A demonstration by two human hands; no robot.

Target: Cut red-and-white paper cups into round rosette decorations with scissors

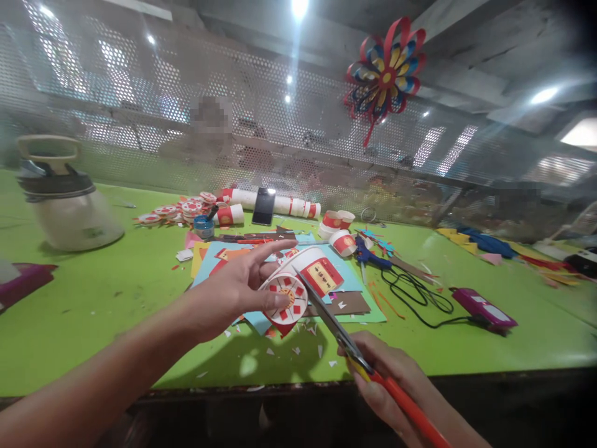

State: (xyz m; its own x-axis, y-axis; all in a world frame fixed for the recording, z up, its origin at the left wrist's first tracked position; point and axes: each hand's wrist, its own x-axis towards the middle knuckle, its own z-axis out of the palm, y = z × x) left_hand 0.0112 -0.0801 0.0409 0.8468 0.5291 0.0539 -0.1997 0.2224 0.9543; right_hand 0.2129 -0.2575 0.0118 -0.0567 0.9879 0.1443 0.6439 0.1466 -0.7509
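Observation:
My left hand [237,283] grips a white paper cup [303,261] with a red and gold label, tilted on its side. The thumb presses on the cup's round base, which carries red patches and a yellow centre; the other fingers are behind the cup and partly hidden. In my right hand [385,379] is a pair of scissors [338,330] with red-orange handles. Their blades reach up to the cup's side by the base, where the tip seems to touch or overlap the wall. Beneath the cup lie light blue paper sheets [347,270] and small white scraps.
Behind stand cut cups [344,242], a phone [263,206], a blue jar [204,226] and red-white discs [175,211]. Right of them are a blue glue gun [370,254] and its cord with a purple box [484,308]. A large jug [69,205] is far left.

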